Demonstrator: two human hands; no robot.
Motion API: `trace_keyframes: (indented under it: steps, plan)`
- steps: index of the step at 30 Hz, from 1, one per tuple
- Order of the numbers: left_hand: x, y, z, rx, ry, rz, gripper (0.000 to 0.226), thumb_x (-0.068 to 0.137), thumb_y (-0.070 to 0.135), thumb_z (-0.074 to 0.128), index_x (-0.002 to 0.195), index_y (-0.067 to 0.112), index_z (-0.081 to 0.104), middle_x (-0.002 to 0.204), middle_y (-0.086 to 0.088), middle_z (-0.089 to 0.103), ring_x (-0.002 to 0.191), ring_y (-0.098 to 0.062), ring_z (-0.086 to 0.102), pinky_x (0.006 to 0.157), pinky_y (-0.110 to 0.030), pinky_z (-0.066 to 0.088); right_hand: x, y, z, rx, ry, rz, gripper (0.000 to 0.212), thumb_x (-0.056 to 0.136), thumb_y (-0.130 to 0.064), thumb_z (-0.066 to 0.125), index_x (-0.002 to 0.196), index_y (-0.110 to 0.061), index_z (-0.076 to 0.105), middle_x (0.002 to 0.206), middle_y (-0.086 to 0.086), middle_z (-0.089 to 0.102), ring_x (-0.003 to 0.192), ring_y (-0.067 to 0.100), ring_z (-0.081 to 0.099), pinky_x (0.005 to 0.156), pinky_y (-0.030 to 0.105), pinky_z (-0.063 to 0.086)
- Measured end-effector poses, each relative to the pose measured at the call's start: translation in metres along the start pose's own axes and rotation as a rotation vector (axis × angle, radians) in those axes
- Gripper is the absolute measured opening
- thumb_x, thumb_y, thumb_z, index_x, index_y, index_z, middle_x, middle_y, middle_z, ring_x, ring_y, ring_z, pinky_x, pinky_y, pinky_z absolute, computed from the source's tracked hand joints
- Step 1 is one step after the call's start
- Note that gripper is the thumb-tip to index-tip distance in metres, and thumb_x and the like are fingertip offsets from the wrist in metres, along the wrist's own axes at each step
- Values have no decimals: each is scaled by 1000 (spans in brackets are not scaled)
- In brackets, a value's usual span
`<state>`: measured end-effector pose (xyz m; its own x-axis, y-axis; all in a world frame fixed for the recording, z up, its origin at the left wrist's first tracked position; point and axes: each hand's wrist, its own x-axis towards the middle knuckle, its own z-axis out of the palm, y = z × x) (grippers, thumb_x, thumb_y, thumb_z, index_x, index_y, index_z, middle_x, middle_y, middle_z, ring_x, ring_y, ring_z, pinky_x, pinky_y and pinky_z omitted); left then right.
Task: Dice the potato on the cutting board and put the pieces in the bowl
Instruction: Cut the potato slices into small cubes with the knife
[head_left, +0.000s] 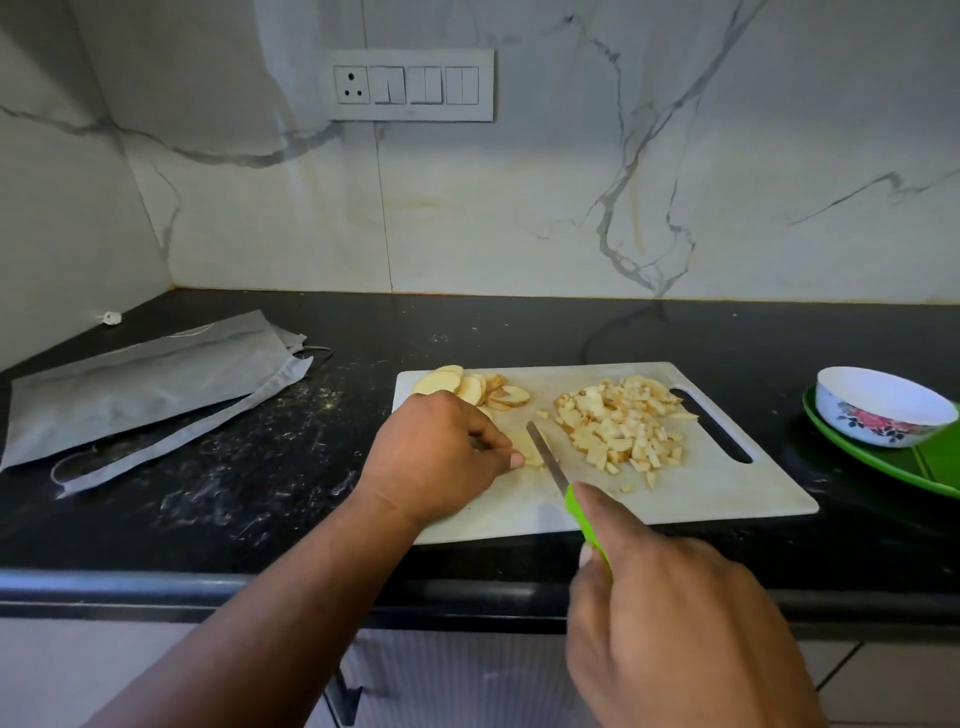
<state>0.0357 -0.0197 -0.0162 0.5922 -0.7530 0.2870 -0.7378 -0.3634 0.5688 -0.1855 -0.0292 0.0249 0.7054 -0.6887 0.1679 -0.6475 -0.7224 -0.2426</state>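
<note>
right hand (675, 618) grip wraps the knife (566, 491) handle, left hand (441, 449) pinches thin slippery potato slices (530, 444) mid cutting board (675, 499); stiff, light, hold edges, bowl (883, 405) empty.

countertop (467, 332): glossy black stone | cutting board (727, 493): matt white plastic | knife (550, 462): metal blade

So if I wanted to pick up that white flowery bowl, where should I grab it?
Probably by the rim of the white floral bowl, coming down from above. It sits upright on the green plate, looks empty, and its sides curve inward toward the base, so the wide open rim gives fingers the easiest hold: thumb inside, fingers outside.
</note>
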Motion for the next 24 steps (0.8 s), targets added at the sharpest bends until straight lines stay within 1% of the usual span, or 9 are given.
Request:
trace_keyframes:
  steps: [3,5,10,13,16,18,20,22,24]
  plan:
    - [-1,-3,0,40,-3,27,9,84,52,80,86,44,81,86,29,74,87,7,66,85,-29,61,17,-8,11,14,61,-35,56,98,-41,33,151,-36,19,78,-7,49,68,13,46,62,23,37]
    - [-1,-2,0,58,2,26,8,84,52,79,87,44,81,86,28,74,85,5,67,84,-29,61,22,-10,20,44,74,-51,56,97,-40,34,151,-35,21,77,-9,50,68,11,48,62,24,39]
    - [0,1,0,90,1,18,10,85,53,79,88,44,81,87,29,74,86,5,66,83,-25,59,11,-3,29,51,19,-15,60,98,-43,33,153,-37,9,80,-9,53,71,9,53,67,23,45]
    - [1,0,0,74,-12,18,11,86,53,79,89,43,81,88,30,73,87,5,65,83,-23,58,2,0,22,40,-79,10,65,98,-45,34,153,-42,-1,79,-8,53,76,7,56,76,21,49]
    - [0,-1,1,76,-29,40,12,87,53,77,92,43,81,92,28,72,89,4,65,85,-25,59,-6,5,14,16,-121,40,64,98,-50,31,151,-48,-5,75,-7,50,75,5,52,80,15,46]
    - [-1,-1,0,73,-31,52,10,89,50,76,93,42,80,97,28,72,92,3,65,87,-28,59,-10,6,9,16,-110,43,62,98,-52,29,149,-53,-6,74,-10,50,73,2,50,78,12,43]
    - [-2,-2,0,49,-33,46,8,93,45,72,94,42,80,98,27,73,90,1,67,85,-31,61,-12,4,5,14,-79,45,60,99,-52,28,148,-53,-6,72,-10,48,65,1,46,66,11,39]
    - [-3,-3,0,29,-30,45,11,96,39,69,96,41,80,95,25,74,77,-2,68,77,-31,62,-11,2,6,34,-27,39,60,99,-51,25,150,-49,-5,69,-9,47,60,5,43,56,15,35]
    - [-4,-3,0,-30,48,60,13,97,33,69,100,36,81,88,20,76,63,-8,67,69,-31,62,-6,-2,13,94,36,14,60,99,-48,27,153,-44,1,68,-11,47,63,7,47,57,17,37]
